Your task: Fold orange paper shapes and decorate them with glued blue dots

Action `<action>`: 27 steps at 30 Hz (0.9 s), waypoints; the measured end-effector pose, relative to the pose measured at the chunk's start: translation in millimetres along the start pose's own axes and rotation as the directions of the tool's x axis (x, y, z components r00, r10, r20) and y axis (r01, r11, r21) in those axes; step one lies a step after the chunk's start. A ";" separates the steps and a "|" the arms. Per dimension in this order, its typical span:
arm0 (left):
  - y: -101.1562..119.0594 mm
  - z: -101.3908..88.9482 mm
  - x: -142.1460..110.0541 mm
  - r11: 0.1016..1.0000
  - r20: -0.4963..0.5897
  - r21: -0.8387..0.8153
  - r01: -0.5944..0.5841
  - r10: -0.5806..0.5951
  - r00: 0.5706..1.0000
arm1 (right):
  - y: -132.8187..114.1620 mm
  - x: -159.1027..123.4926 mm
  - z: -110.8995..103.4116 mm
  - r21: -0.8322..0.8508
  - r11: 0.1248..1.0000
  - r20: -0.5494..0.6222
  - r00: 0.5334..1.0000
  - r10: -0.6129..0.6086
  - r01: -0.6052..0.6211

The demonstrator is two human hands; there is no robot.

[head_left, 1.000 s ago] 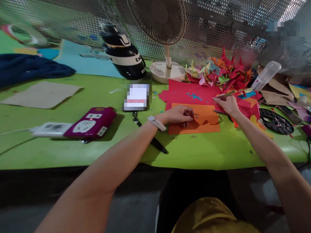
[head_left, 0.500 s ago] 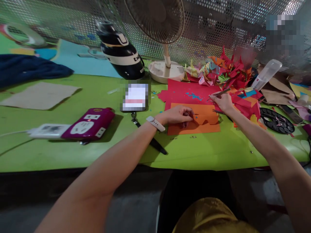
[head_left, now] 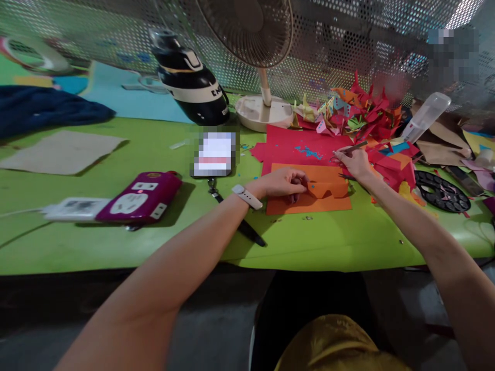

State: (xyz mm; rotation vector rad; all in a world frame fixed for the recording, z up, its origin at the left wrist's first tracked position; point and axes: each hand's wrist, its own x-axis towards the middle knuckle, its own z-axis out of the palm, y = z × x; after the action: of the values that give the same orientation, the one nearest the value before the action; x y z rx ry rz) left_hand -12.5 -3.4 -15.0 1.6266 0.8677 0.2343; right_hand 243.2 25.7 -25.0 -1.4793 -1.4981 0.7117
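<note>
My left hand [head_left: 288,184], with a white band at the wrist, is closed on the left end of a folded orange paper cutout [head_left: 328,190]. The cutout has notches along its lower edge and a small blue dot near my fingertips. Beneath it lies a flat orange sheet [head_left: 288,207]. My right hand [head_left: 355,161] pinches a slim pen-like tool [head_left: 358,147] above the red paper [head_left: 286,141]; its exact kind is unclear. Tiny blue paper bits [head_left: 308,152] are scattered on that red paper. A dark pointed tool [head_left: 347,176] lies under my right wrist, partly hidden.
Behind the red paper are a fan [head_left: 265,111] and a heap of folded coloured paper [head_left: 371,116]. A phone [head_left: 214,152] on a black strap, a purple power strip [head_left: 141,198] and a black bottle [head_left: 197,87] stand left. A black round tray [head_left: 443,190] lies right.
My right hand has shifted slightly left over the red paper with the slim tool, then stayed nearly still. My left hand keeps its hold on the orange cutout.
</note>
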 end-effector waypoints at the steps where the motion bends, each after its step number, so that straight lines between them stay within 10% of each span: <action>1: -0.5 -0.2 0.3 1.000 -0.001 -0.001 -0.001 0.001 1.000 | -0.9 -0.8 -0.2 -0.009 1.000 0.003 1.000 -0.001 0.001; 27: -4.4 -2.1 2.6 0.999 0.008 -0.013 -0.035 0.036 0.999 | -5.0 -7.4 1.5 -0.010 1.000 -0.001 1.000 0.015 -0.015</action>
State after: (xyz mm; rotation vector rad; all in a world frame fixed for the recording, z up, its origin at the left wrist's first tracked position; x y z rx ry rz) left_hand -13.7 0.0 -19.3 1.6310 0.8298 0.2569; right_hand 238.8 18.2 -22.7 -1.4993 -1.4935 0.7134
